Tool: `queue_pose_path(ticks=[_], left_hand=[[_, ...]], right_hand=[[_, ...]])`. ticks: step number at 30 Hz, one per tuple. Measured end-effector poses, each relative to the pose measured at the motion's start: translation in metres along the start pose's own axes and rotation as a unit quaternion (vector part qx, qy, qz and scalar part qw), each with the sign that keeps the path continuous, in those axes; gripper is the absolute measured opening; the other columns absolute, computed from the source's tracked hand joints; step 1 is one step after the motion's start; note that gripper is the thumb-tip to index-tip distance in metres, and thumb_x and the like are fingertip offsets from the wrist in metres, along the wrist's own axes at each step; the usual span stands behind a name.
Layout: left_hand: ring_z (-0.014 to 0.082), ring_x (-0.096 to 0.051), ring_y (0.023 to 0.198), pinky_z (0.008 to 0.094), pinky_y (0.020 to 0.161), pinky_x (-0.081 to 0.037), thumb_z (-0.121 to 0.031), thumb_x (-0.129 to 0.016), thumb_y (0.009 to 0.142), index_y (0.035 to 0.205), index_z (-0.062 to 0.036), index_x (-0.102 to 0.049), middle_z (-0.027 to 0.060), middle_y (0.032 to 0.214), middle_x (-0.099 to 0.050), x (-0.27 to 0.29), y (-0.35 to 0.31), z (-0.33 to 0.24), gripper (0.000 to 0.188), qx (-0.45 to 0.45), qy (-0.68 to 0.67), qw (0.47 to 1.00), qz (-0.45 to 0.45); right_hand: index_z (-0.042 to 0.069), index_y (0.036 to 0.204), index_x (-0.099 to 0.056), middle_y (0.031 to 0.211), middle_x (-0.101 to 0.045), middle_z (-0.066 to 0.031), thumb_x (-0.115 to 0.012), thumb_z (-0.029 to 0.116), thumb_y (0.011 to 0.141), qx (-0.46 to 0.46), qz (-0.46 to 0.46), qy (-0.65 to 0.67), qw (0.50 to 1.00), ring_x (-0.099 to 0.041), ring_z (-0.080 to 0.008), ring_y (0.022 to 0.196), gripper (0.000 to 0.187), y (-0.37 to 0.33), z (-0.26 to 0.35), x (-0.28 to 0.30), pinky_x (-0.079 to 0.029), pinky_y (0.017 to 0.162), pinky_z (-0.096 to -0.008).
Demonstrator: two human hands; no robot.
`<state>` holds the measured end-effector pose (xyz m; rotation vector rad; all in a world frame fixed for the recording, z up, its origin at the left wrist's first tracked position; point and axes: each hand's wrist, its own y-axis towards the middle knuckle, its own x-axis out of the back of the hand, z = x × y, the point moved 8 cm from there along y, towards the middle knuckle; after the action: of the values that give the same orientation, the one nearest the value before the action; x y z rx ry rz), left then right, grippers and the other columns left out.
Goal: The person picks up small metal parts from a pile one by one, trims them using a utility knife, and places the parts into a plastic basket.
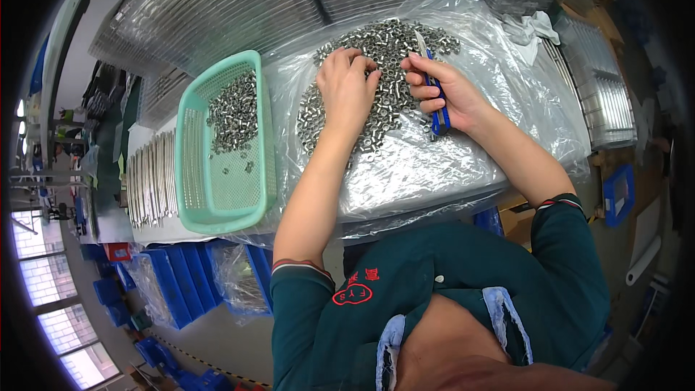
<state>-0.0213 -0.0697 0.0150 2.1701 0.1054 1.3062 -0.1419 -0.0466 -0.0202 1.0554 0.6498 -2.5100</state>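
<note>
Over plastic sheeting (pixel 405 181), a window (pixel 69 329) far to their left, right fingers (pixel 427 92) hold a blue tool (pixel 441 114), long axis fore-and-aft, tip pointing ahead past them; left fingers (pixel 345 56) curl on metal bits (pixel 391 101), grip unclear.

Small metal pcs (pixel 387 105): shiny, on glossy, wrinkled clear plastic sheet (pixel 405 182). Basket (pixel 267 145) by sheet's L edge: matt plastic w/ mesh walls. Tool handle (pixel 440 120): smooth plastic; tip (pixel 420 45) metal. Cloth (pixel 532 29) nr sheet's far R corner: matt, crumpled.
</note>
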Motion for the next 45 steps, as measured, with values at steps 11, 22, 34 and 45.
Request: queue_pose_path(ticks=[11,22,34,45], left_hand=[[0.0228,-0.053,0.092,0.0322,0.081,-0.041,-0.009,-0.063,0.076,0.087,-0.0067,-0.061,0.0058,0.095,-0.059,0.030,0.004,-0.023,0.012,-0.034,-0.314,0.946,-0.072],[0.0175,-0.054,0.092,0.0270,0.076,-0.045,-0.004,-0.063,0.076,0.095,-0.0040,-0.059,0.0078,0.100,-0.057,0.032,0.002,-0.037,0.019,-0.091,-0.272,0.957,-0.049],[0.0141,-0.054,0.074,0.0244,0.065,-0.044,-0.012,-0.058,0.081,0.097,-0.0030,-0.057,0.0061,0.085,-0.055,0.017,-0.007,0.021,0.018,0.151,-0.367,0.918,0.021],[0.0205,-0.054,0.087,0.0305,0.076,-0.042,-0.008,-0.066,0.072,0.087,-0.0063,-0.064,0.0053,0.090,-0.060,0.040,0.002,-0.041,0.015,-0.097,-0.208,0.970,-0.077]], right_hand=[[0.009,0.090,-0.051,0.069,-0.046,0.0053,-0.053,0.020,0.087,0.012,-0.024,-0.099,0.995,-0.034,0.0028,0.046,0.012,-0.005,0.002,-0.006,-0.025,0.034,-0.0107],[0.009,0.090,-0.053,0.069,-0.047,0.0059,-0.061,0.024,0.083,0.058,-0.030,-0.137,0.988,-0.035,0.0034,0.048,0.018,-0.008,0.009,-0.008,-0.025,0.035,-0.0104],[0.003,0.100,-0.052,0.065,-0.042,0.0068,-0.048,0.028,0.090,-0.043,0.017,0.015,0.999,-0.033,0.0032,0.046,0.027,-0.004,-0.004,-0.006,-0.024,0.033,-0.0107],[0.008,0.086,-0.051,0.069,-0.048,0.0044,-0.057,0.022,0.085,-0.030,0.018,-0.008,0.999,-0.037,0.0026,0.048,0.015,-0.004,-0.004,-0.005,-0.026,0.033,-0.0105]])
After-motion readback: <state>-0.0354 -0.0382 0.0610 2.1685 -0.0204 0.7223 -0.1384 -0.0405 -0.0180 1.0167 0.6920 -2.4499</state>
